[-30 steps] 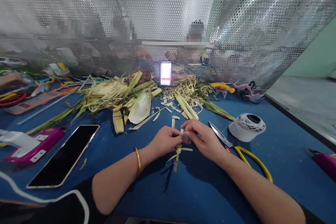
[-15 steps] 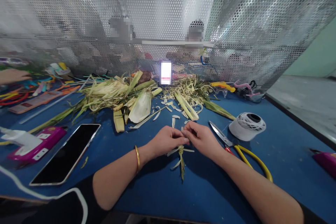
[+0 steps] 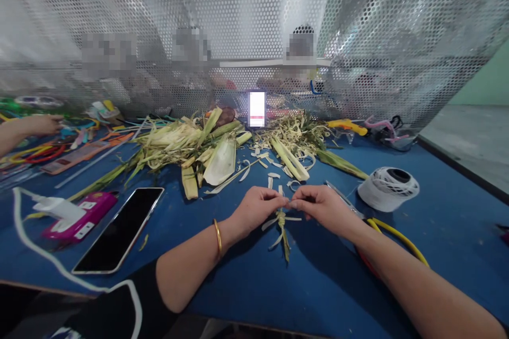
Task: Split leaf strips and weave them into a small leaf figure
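My left hand (image 3: 260, 206) and my right hand (image 3: 320, 209) meet at the fingertips over the blue table. Both are closed in a pinch at the top of a small braided piece of plant strips (image 3: 282, 221). Pale strip ends stick out from its sides, and a darker greenish tail points towards me. Exactly which strand each fingertip grips is hidden. Beyond the fingers lie short pale strip scraps (image 3: 273, 175). Scissors with yellow handles (image 3: 397, 235) lie partly under my right forearm. Close by stands a spool of white thread (image 3: 387, 190).
Large piles of husk leaves (image 3: 170, 143) and shredded strips (image 3: 302, 135) lie at the back, before a perforated silver curtain (image 3: 246, 10). On the left are a phone (image 3: 119, 230), a purple power strip (image 3: 99, 206) with a white cable, and a co-worker's hand (image 3: 40, 124).
The view has turned slightly left, so things sit further right. My right fingers have lowered and straightened, still pinching against the left ones. More of the co-worker's hand shows at left.
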`<action>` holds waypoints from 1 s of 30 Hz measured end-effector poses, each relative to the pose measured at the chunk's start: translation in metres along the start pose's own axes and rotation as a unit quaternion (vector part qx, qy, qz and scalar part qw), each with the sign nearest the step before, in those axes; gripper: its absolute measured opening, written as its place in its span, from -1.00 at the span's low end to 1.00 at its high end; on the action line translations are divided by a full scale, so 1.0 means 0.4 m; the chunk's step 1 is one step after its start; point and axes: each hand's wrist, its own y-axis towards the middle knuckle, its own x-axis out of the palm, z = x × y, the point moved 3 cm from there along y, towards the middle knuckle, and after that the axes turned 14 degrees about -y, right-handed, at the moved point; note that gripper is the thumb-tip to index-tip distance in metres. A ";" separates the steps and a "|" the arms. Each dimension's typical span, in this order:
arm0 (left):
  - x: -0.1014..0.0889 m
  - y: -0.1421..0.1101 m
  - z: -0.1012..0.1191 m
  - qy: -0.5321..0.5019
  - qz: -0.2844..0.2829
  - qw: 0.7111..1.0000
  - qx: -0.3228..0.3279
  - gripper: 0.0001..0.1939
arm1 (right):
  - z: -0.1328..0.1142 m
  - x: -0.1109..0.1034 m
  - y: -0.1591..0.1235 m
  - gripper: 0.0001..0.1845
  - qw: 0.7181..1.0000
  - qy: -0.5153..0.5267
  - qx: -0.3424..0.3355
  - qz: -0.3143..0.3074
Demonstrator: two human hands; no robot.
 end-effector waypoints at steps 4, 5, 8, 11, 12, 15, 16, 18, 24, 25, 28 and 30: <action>-0.003 0.003 0.002 -0.023 0.023 0.999 0.005 -0.70 | -0.009 -0.004 -0.007 -0.75 0.988 -0.097 -0.094 0.078; -0.004 0.004 0.002 -0.031 0.027 0.999 0.006 -0.71 | -0.012 -0.003 -0.010 -0.76 0.982 -0.119 -0.116 0.090; -0.007 0.006 -0.002 -0.058 0.032 0.998 -0.001 -0.71 | -0.017 0.005 -0.016 -0.76 0.971 -0.156 -0.152 0.097; -0.010 0.008 -0.005 -0.080 0.039 0.996 -0.009 -0.73 | -0.022 0.011 -0.019 -0.76 0.967 -0.167 -0.173 0.090; -0.011 0.008 -0.005 -0.083 0.040 0.996 -0.008 -0.74 | -0.024 0.013 -0.019 -0.76 0.966 -0.169 -0.178 0.086; -0.012 0.008 -0.001 -0.078 0.043 0.996 -0.002 -0.77 | -0.024 0.013 -0.018 -0.76 0.964 -0.174 -0.187 0.073; -0.013 0.007 0.001 -0.073 0.044 0.996 0.000 -0.78 | -0.023 0.013 -0.017 -0.76 0.964 -0.175 -0.188 0.068; -0.013 0.006 0.005 -0.064 0.044 0.997 0.002 -0.78 | -0.021 0.011 -0.016 -0.76 0.965 -0.173 -0.189 0.059; -0.016 0.001 0.014 -0.041 0.036 0.998 0.010 -0.80 | -0.017 0.002 -0.009 -0.79 0.973 -0.149 -0.170 0.040; -0.016 0.000 0.015 -0.036 0.034 0.999 0.011 -0.80 | -0.014 -0.001 -0.007 -0.82 0.979 -0.123 -0.152 0.055; -0.017 0.000 0.018 -0.013 0.019 1.000 0.019 -0.82 | -0.001 -0.006 -0.002 -0.84 0.988 0.004 -0.098 0.119; -0.016 0.002 0.017 0.002 0.006 0.999 0.032 -0.83 | 0.004 0.004 0.002 -0.74 0.986 0.074 -0.094 0.114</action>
